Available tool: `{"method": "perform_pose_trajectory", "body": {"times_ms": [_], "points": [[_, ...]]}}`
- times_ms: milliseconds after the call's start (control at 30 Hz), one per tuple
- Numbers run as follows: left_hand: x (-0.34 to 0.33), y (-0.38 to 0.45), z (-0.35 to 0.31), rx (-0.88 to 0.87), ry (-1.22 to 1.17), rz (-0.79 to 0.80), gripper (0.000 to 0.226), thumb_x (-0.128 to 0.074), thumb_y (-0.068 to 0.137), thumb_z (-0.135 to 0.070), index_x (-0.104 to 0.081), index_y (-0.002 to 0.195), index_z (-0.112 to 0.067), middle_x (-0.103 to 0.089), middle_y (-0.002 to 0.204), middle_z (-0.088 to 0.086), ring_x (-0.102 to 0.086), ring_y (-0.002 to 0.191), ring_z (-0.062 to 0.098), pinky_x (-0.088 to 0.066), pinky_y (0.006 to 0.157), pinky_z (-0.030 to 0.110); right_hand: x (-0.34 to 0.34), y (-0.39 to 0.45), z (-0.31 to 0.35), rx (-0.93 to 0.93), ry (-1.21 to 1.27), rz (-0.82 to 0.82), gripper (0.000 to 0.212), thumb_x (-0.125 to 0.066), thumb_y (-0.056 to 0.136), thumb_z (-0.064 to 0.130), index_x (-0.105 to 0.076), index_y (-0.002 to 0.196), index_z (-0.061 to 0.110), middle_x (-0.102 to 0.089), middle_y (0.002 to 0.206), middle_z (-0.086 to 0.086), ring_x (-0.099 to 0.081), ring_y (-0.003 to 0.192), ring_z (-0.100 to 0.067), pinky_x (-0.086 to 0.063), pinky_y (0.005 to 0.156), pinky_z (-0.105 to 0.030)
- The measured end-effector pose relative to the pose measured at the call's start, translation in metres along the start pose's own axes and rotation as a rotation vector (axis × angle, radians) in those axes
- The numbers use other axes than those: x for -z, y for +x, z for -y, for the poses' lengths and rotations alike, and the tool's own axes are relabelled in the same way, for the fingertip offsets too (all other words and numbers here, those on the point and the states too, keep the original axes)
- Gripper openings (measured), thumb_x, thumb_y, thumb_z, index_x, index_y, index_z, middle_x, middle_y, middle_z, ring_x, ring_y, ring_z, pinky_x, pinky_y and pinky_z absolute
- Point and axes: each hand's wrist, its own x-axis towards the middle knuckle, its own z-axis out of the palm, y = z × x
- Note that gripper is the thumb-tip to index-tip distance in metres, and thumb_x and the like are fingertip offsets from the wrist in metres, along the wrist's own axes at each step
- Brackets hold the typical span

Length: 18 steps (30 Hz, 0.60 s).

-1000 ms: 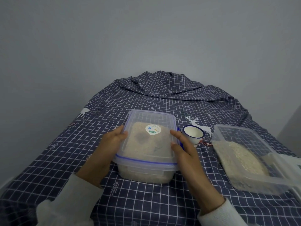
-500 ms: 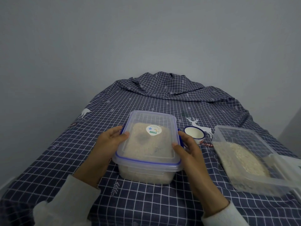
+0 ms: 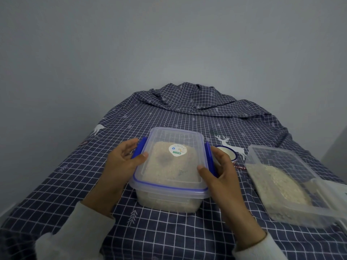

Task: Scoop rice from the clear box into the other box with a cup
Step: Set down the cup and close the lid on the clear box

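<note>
Both blue side clips, flat earlier, now stand lifted; left hand and right hand apparently grasp the lidded box; cup close behind.

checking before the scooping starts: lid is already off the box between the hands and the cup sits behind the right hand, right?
Not quite. The head view shows the lid still on the clear box between the hands, with both blue side clips flipped out. The cup does sit behind the right hand; the left hand holds the other side.
</note>
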Motion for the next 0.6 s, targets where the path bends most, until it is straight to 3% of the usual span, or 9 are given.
{"method": "perform_pose_trajectory", "body": {"times_ms": [67, 133, 200, 300, 367, 500, 600], "points": [[0.001, 0.002, 0.003, 0.028, -0.006, 0.019, 0.052, -0.069, 0.081, -0.009, -0.054, 0.130, -0.020, -0.057, 0.126, -0.003, -0.056, 0.112, 0.017, -0.050, 0.094, 0.046, -0.001, 0.003, -0.001, -0.011, 0.039, -0.016, 0.055, -0.069, 0.086, 0.012, -0.048, 0.127, 0.043, -0.058, 0.117, 0.025, -0.060, 0.099, 0.014, -0.058, 0.073, -0.021], [0.000, 0.003, 0.005, 0.065, 0.019, 0.046, 0.049, -0.065, 0.085, -0.011, -0.053, 0.132, -0.020, -0.056, 0.127, -0.003, -0.057, 0.109, 0.018, -0.051, 0.091, 0.044, -0.002, 0.005, -0.001, -0.023, 0.077, -0.033, 0.055, -0.069, 0.086, 0.010, -0.051, 0.133, 0.035, -0.060, 0.122, 0.020, -0.061, 0.108, 0.005, -0.057, 0.085, -0.028], [-0.001, 0.005, 0.007, 0.068, 0.041, 0.072, 0.046, -0.060, 0.089, -0.013, -0.052, 0.133, -0.021, -0.057, 0.121, -0.009, -0.058, 0.103, 0.010, -0.052, 0.082, 0.033, -0.003, 0.006, -0.001, -0.031, 0.097, -0.047, 0.057, -0.069, 0.086, 0.009, -0.050, 0.137, 0.029, -0.060, 0.129, 0.015, -0.060, 0.115, -0.002, -0.055, 0.094, -0.036], [-0.005, 0.005, 0.006, 0.054, 0.055, 0.125, 0.041, -0.053, 0.093, -0.013, -0.053, 0.131, -0.028, -0.057, 0.105, -0.026, -0.056, 0.090, -0.005, -0.046, 0.068, 0.018, -0.005, 0.006, -0.004, -0.038, 0.105, -0.054, 0.058, -0.067, 0.087, 0.008, -0.049, 0.138, 0.028, -0.061, 0.132, 0.009, -0.061, 0.117, -0.008, -0.055, 0.095, -0.041], [-0.006, 0.006, 0.004, 0.044, 0.085, 0.149, 0.043, -0.050, 0.094, -0.012, -0.052, 0.132, -0.031, -0.055, 0.120, -0.021, -0.055, 0.099, -0.002, -0.046, 0.074, 0.020, -0.006, 0.006, -0.005, -0.039, 0.108, -0.051, 0.057, -0.066, 0.088, 0.008, -0.049, 0.138, 0.029, -0.062, 0.131, 0.007, -0.061, 0.116, -0.008, -0.056, 0.094, -0.039], [-0.009, 0.007, 0.001, -0.001, 0.204, 0.159, 0.043, -0.044, 0.096, -0.011, -0.052, 0.133, -0.031, -0.043, 0.144, -0.009, -0.041, 0.129, 0.015, -0.034, 0.108, 0.041, -0.005, 0.008, -0.007, -0.037, 0.095, -0.043, 0.049, -0.065, 0.088, 0.007, -0.056, 0.129, 0.032, -0.064, 0.127, 0.010, -0.062, 0.115, -0.006, -0.056, 0.093, -0.037], [-0.010, 0.007, 0.002, -0.034, 0.228, 0.170, 0.043, -0.043, 0.096, -0.012, -0.051, 0.134, -0.029, -0.041, 0.147, -0.007, -0.038, 0.132, 0.014, -0.030, 0.110, 0.040, -0.005, 0.008, -0.009, -0.035, 0.075, -0.040, 0.043, -0.065, 0.089, 0.008, -0.061, 0.122, 0.035, -0.064, 0.125, 0.012, -0.063, 0.111, -0.007, -0.058, 0.087, -0.033]]}}
